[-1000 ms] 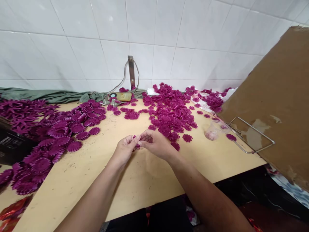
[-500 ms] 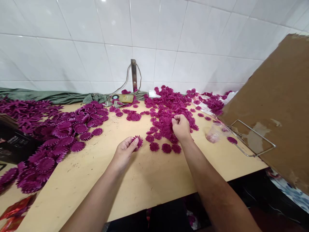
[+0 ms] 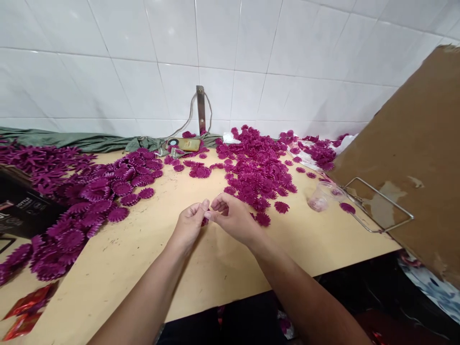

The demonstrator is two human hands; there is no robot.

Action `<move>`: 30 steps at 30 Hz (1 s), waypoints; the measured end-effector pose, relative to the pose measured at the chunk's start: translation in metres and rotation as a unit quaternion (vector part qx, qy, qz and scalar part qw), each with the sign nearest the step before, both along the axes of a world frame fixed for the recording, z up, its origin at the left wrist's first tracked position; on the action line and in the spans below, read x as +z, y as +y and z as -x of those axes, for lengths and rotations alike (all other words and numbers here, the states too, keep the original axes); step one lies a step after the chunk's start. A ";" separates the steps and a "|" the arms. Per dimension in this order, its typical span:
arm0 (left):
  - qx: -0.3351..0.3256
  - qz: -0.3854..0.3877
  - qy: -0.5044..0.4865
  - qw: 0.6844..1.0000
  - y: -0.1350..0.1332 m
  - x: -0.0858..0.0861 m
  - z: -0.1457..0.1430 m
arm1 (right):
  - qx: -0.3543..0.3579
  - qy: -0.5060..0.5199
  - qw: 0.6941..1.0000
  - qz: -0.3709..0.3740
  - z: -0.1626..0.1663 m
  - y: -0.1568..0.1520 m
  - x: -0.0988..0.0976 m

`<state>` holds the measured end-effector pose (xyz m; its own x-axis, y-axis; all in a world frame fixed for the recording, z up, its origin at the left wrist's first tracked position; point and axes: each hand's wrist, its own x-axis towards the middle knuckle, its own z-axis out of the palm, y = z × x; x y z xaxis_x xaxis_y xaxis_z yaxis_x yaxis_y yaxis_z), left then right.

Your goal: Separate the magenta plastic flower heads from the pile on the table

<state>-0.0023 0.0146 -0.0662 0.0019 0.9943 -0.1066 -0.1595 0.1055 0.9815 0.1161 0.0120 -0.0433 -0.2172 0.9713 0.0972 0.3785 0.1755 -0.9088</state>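
My left hand pinches a purple flower-shaped piece, of which only a sliver shows below the fingertips. Against it, my right hand meets the left at the fingertips, its thumb and fingers curled together over the same spot. Whatever the right fingers grip is hidden. Just behind the hands lies a loose pile of purple flower pieces, round with toothed edges. A single flower piece rests flat to the right of my right wrist, and another sits close beside that wrist.
A large heap of flower pieces covers the table's left side, by a black box. A phone lies near the tiled wall. At right are a clear plastic cup, a wire frame and a leaning cardboard sheet.
My right hand has come back from the pile, leftward and nearer, to join my left hand. The left hand has stayed nearly in place, its flower piece now mostly covered.
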 end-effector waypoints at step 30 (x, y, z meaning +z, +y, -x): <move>-0.029 -0.064 0.033 0.997 0.000 -0.002 0.006 | 0.025 0.013 1.000 -0.011 -0.004 0.005 0.008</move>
<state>-0.0081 0.0143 -0.0685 0.0577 0.9981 0.0196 -0.0917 -0.0143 0.9957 0.1200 0.0170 -0.0355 -0.2631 0.9567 0.1242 0.3455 0.2136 -0.9138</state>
